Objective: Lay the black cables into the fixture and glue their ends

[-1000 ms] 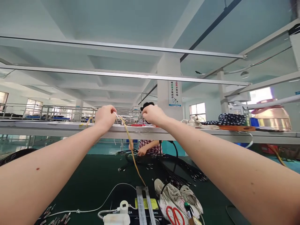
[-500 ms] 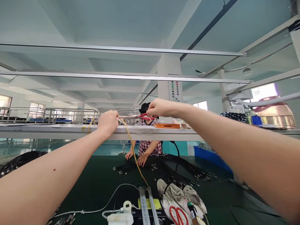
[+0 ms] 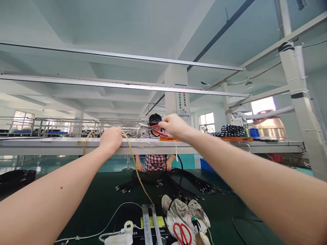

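My left hand (image 3: 111,139) is closed on a yellowish tube (image 3: 133,160) at the edge of the overhead shelf (image 3: 51,146); the tube hangs from there to the device on the bench. My right hand (image 3: 173,125) is raised beside it, closed on red-handled scissors (image 3: 157,131) whose blades point left toward the tube's top end. A thin white tie (image 3: 176,153) dangles below my right hand.
A person in a plaid shirt (image 3: 154,160) works across the dark green bench (image 3: 102,197), hands on bundles of black cables (image 3: 184,185). Near me lie a black device with metal rails (image 3: 150,226), a white plug (image 3: 127,228), work gloves (image 3: 186,212) and a second pair of red scissors (image 3: 181,233).
My right hand picked up the red scissors from the shelf and brought them toward the tube's end. My left hand kept its hold on the tube. The view shifted to the right.
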Available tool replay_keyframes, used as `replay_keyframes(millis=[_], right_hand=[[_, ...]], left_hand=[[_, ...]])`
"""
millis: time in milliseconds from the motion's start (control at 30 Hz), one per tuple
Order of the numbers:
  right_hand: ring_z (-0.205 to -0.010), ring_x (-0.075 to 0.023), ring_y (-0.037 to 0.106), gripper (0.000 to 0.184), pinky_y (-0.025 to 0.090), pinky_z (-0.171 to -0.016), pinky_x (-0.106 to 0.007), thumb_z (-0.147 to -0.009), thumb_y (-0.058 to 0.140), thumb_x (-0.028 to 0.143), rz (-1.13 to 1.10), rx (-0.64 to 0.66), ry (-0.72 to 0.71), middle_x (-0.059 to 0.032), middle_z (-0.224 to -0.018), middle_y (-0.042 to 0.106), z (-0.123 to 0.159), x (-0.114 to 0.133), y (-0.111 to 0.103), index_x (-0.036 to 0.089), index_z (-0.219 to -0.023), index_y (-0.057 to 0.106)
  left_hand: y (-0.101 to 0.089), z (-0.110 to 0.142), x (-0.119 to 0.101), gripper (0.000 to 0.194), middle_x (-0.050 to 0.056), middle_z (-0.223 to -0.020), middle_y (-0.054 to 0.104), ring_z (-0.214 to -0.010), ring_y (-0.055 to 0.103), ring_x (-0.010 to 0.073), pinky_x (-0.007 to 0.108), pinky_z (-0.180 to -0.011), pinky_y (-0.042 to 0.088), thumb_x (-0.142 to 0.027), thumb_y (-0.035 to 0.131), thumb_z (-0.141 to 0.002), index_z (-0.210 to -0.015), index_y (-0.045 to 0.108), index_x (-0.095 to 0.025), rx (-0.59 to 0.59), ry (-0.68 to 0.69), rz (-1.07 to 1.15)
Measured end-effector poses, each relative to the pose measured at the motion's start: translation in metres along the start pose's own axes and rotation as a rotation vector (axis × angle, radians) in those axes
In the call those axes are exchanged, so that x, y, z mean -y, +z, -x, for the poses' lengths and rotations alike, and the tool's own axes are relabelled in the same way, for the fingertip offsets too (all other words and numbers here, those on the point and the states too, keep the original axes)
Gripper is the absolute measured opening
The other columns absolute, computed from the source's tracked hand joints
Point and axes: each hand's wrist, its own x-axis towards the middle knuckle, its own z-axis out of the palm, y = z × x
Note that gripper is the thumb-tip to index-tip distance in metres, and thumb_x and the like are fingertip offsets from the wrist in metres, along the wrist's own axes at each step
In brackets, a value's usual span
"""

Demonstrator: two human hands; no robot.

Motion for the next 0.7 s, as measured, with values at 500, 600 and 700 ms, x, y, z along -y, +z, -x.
replay_keyframes(millis=[500, 600, 700], right_hand=[[-0.092, -0.0186, 0.064, 0.022, 0.054, -0.08, -0.039, -0.094, 0.057, 0.032, -0.023, 0.019, -0.23, -0.0062, -0.109, 0.065, -0.01, 0.021, 0.058, 0.016, -0.109, 0.062], [-0.1, -0.0208, 0.062, 0.019, 0.05, -0.087, -0.043, -0.094, 0.056, 0.028, -0.054, -0.05, -0.278, -0.0061, -0.11, 0.064, 0.018, 0.005, 0.046, 0.016, -0.106, 0.063], [-0.107, -0.0213, 0.058, 0.015, 0.044, -0.093, -0.041, -0.093, 0.054, 0.015, -0.092, -0.045, -0.317, -0.0066, -0.109, 0.064, 0.066, -0.021, 0.037, 0.014, -0.103, 0.064]], left_hand=[[-0.009, 0.028, 0.02, 0.028, 0.005, -0.107, 0.06, -0.094, 0.06, 0.0185, 0.039, -0.081, 0.053, -0.033, 0.056, -0.092, -0.114, 0.055, -0.017, -0.11, 0.155, 0.044], [-0.015, 0.047, 0.024, 0.041, 0.008, -0.118, 0.056, -0.105, 0.056, 0.0223, 0.042, -0.087, 0.05, -0.018, 0.052, -0.089, -0.129, 0.043, -0.017, -0.19, 0.186, 0.114], [-0.02, 0.085, 0.035, 0.046, 0.01, -0.116, 0.057, -0.11, 0.054, 0.0238, 0.04, -0.093, 0.045, -0.012, 0.041, -0.08, -0.126, 0.045, -0.013, -0.211, 0.253, 0.221]])
